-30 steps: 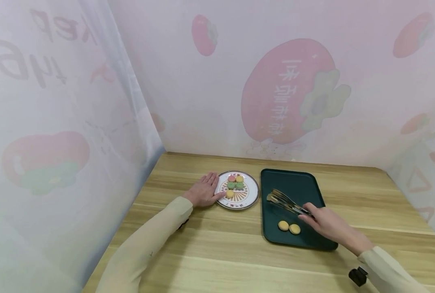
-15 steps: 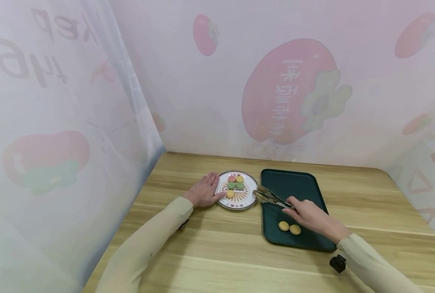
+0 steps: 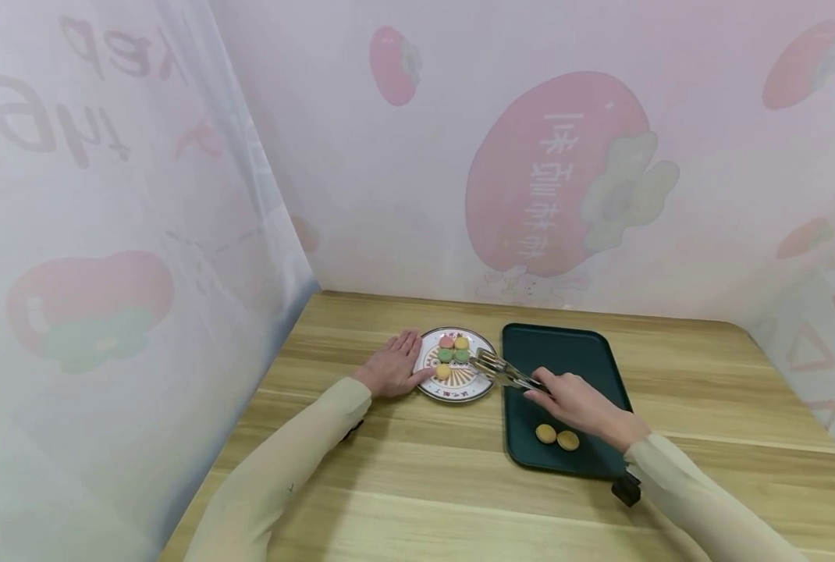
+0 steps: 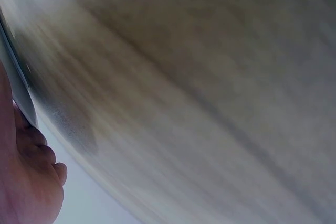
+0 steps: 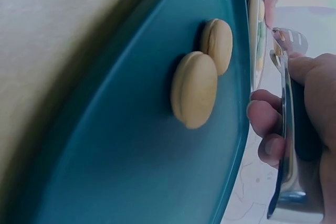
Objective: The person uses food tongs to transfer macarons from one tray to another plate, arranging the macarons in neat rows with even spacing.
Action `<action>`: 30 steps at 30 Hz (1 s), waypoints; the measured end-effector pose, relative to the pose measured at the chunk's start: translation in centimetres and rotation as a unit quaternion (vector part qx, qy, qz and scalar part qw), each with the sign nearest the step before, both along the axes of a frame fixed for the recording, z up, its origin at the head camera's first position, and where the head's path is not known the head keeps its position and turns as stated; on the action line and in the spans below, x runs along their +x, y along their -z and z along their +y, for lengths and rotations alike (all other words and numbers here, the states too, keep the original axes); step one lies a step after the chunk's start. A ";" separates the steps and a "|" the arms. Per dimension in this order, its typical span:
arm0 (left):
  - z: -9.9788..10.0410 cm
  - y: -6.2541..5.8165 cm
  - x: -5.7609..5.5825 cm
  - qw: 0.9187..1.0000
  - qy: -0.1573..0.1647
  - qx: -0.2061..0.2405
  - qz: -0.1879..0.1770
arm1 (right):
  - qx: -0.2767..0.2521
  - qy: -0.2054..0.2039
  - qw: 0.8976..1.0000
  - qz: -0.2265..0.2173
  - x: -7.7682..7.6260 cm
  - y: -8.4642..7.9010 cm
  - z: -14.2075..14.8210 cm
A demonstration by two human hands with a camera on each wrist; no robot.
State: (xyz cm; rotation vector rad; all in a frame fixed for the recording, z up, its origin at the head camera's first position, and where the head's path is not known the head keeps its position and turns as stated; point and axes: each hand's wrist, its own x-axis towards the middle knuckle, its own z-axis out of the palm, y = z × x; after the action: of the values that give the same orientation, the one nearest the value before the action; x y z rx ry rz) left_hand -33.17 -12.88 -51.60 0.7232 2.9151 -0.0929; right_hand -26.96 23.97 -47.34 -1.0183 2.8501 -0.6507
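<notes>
The right hand (image 3: 575, 402) grasps the tongs (image 3: 514, 378), its fingers wrapped about the handle, with the slotted ends over the right side of the plate (image 3: 468, 385); whether anything sits between those ends is too small to tell. The left hand (image 3: 392, 367) has its fingers released and extended along the plate's left edge, holding no object, the thumb just beside the near yellow macaron (image 3: 443, 371). Behind that one stand a left green macaron (image 3: 445, 356) and a right green macaron (image 3: 462, 356), then a pink macaron (image 3: 447, 342) and a far yellow macaron (image 3: 461, 343). Two more macarons (image 5: 195, 90), both yellow, lie touching on the tray (image 3: 565, 351). The step in hand looks like working the tongs over the plate, and it calls for a light, even squeeze, since the domed shells would probably roll or mark under a hard pinch. The bare patch right of the near yellow macaron seems the safest place to lower the ends; coming in low there should spare the greens a nudge, and the left hand can steady the plate. The tongs are shiny metal with a dark grip; the plate is white, round and glossy, with a dark-banded rim; the tray is dark green, smooth, round-cornered and low-lipped; the surface (image 3: 403, 468) beneath shows pale, streaky wood grain.
</notes>
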 end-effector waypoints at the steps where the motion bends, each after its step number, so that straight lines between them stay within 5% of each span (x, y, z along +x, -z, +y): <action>1: 0.0 0.0 0.0 1.000 0.000 -0.002 0.000 | 0.000 -0.002 1.000 0.001 -0.1 0.0 -0.2; 30: 0.1 -0.6 0.4 1.000 0.001 0.001 0.004 | 0.026 0.009 0.999 -0.018 -1.3 0.8 -2.8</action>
State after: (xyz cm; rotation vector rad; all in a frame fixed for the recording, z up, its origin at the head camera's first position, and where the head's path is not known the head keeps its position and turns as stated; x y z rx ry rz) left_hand -32.78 -12.82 -50.97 0.7277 2.9236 -0.0932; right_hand -28.22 21.20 -48.18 -0.9640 2.8335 -0.5876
